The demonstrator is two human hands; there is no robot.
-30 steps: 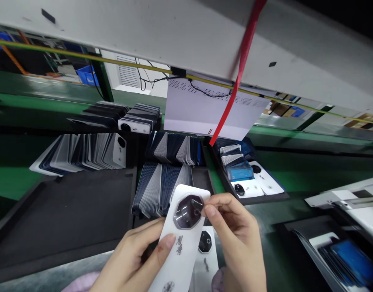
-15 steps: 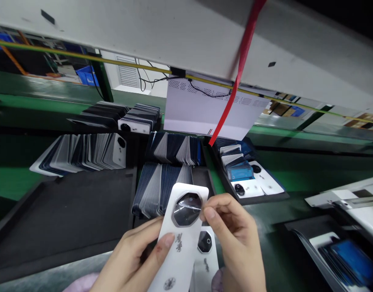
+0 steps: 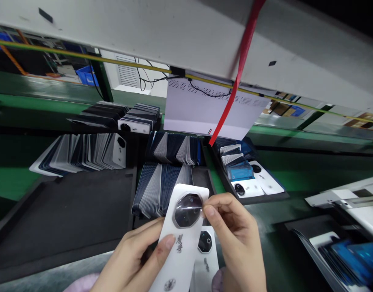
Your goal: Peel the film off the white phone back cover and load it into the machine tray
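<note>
My left hand (image 3: pixel 143 253) grips a white phone back cover (image 3: pixel 186 247), tilted upright, with the thumb on its front face. A dark octagonal camera window (image 3: pixel 188 210) takes up the cover's upper part, and black markings sit below. At the window's right edge, my right hand (image 3: pixel 235 237) pinches what looks like a thin clear film (image 3: pixel 201 207) between thumb and forefinger. The film over the window looks hazy, with a bright streak across it. Behind the held cover, partly hidden, lies a second white back cover (image 3: pixel 206 257) with a smaller dark window.
Covers stand in rows in a dark tray (image 3: pixel 201 174) ahead, and more stand in a fanned row (image 3: pixel 85 152) at left. A black tray (image 3: pixel 67 219) lies left. A right-hand tray (image 3: pixel 256 198) holds white covers and blue pieces. A red strap (image 3: pixel 229 105) hangs down ahead.
The camera window has turned from sharply reflective to hazier, and the bright streak has shifted. My right fingertips have barely moved. The held cover has tilted very slightly.
</note>
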